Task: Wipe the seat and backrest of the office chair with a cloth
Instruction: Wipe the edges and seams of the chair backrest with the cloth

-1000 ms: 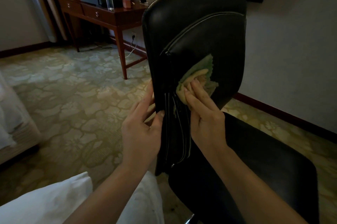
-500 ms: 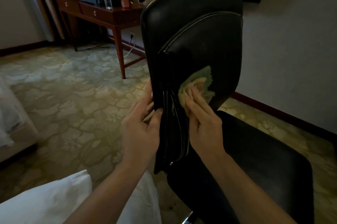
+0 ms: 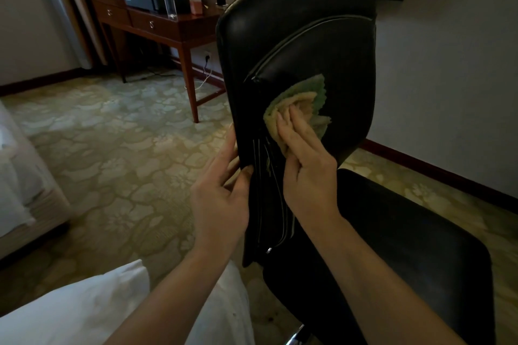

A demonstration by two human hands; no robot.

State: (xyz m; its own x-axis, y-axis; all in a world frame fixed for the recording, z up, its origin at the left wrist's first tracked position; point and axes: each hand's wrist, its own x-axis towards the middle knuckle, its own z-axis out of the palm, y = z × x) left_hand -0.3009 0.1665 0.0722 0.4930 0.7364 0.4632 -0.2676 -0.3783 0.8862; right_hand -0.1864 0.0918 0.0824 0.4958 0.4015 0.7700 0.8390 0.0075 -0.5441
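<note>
The black leather office chair stands right in front of me, its backrest (image 3: 297,44) upright and turned edge-on, its seat (image 3: 414,249) low at the right. A bunched green and beige cloth (image 3: 305,97) lies against the front of the backrest at mid height. My right hand (image 3: 305,165) holds the cloth and presses it onto the leather, two fingers stretched over it and the others curled. My left hand (image 3: 221,198) grips the backrest's left edge, thumb on the front and fingers behind it.
A wooden desk (image 3: 179,27) with a water bottle (image 3: 169,3) stands at the back left, and a cable hangs from the wall socket beneath it. Patterned carpet (image 3: 117,142) covers the floor. A white pillow (image 3: 84,308) lies at the bottom left, a bed edge (image 3: 25,204) at the far left.
My right hand slid the cloth down the backrest, then back up to mid height. The left hand kept its grip on the edge.
</note>
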